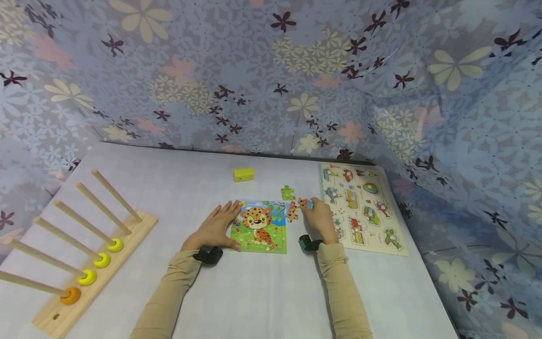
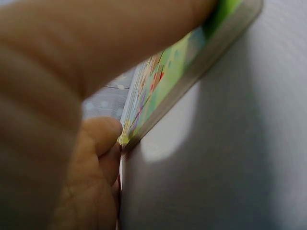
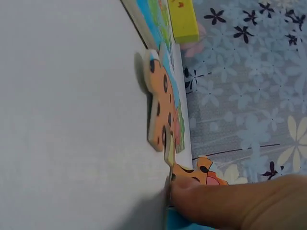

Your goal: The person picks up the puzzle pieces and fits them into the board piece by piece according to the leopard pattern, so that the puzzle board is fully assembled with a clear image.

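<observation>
A puzzle board point(image 1: 277, 242) with a spotted leopard cub picture lies on the table. Along its left side rests my left hand point(image 1: 217, 228), fingers spread toward the top corner and thumb at the lower edge. The left wrist view shows the thumb crossing the board's edge point(image 2: 192, 72). Right of the board, my right hand point(image 1: 320, 219) pinches a puzzle piece point(image 3: 204, 170) with orange, dark-spotted and blue parts, its thumb point(image 3: 206, 199) on the face. An orange spotted piece point(image 1: 292, 213) lies between that hand and the board. A green piece point(image 1: 287, 192) lies just behind it.
Behind the board stands a yellow block point(image 1: 243, 174). A cream board point(image 1: 377, 226) with vehicle pictures lies at the right, close to my right hand. At the left, a wooden base point(image 1: 95, 287) carries several upright pegs with yellow and orange rings. Flowered cloth point(image 1: 254, 84) hangs behind the table.
</observation>
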`<state>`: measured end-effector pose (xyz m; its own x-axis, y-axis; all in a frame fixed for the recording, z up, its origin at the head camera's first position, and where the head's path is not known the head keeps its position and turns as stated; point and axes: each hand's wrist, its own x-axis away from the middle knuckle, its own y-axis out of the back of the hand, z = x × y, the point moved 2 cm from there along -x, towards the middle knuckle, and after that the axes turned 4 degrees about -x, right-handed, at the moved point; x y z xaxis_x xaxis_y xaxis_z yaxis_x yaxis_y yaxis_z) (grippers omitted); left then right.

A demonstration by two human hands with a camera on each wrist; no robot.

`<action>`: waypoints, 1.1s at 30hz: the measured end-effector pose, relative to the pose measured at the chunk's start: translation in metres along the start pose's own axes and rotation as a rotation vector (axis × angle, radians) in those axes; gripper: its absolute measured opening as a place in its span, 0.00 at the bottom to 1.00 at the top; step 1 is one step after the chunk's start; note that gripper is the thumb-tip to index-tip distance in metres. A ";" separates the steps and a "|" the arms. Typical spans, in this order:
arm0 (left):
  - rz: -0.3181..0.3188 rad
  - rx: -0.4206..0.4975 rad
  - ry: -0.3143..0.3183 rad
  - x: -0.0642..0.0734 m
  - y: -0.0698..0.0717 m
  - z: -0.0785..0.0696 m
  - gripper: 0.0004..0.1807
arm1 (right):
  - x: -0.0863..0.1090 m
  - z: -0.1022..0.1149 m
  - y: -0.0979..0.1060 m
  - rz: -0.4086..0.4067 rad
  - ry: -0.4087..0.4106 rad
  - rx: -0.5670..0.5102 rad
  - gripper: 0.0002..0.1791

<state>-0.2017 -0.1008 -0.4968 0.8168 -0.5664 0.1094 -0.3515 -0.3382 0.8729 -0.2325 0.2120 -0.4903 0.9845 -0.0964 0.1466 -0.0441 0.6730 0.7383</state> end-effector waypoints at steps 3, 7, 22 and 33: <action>-0.003 0.003 0.001 0.000 0.002 0.001 0.67 | -0.001 0.002 -0.002 0.011 0.056 -0.027 0.25; -0.005 0.001 -0.002 0.000 0.003 0.002 0.67 | -0.002 0.012 -0.005 0.011 0.127 -0.170 0.20; 0.001 0.001 -0.005 0.000 -0.001 0.006 0.68 | 0.005 0.087 -0.048 0.076 0.262 -0.384 0.12; 0.003 -0.006 -0.014 -0.001 0.000 0.007 0.69 | 0.009 0.111 -0.072 0.120 0.373 -0.269 0.16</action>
<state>-0.2058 -0.1054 -0.5003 0.8093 -0.5778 0.1058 -0.3515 -0.3319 0.8754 -0.2389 0.0816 -0.4690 0.9710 0.2307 -0.0627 -0.1642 0.8341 0.5266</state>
